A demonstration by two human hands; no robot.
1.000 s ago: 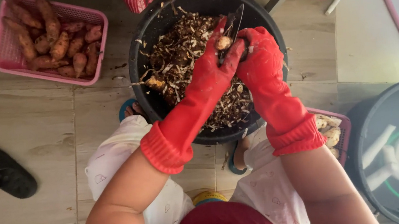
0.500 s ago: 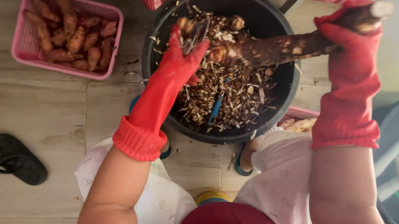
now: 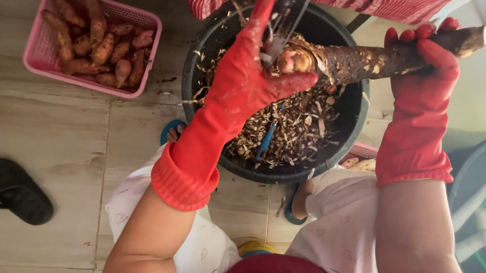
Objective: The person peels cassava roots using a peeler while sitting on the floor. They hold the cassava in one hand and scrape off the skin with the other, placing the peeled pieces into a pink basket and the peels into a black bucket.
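Right hand (image 3: 424,67) grips long brown root (image 3: 380,58); left hand (image 3: 249,81) holds knife (image 3: 284,19).

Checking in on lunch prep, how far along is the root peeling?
Done: the black tub holds a heap of peelings. In hand: the right hand holds a long root, mostly unpeeled, while the left hand works a knife at its end. Left: the pink basket of orange-brown roots.
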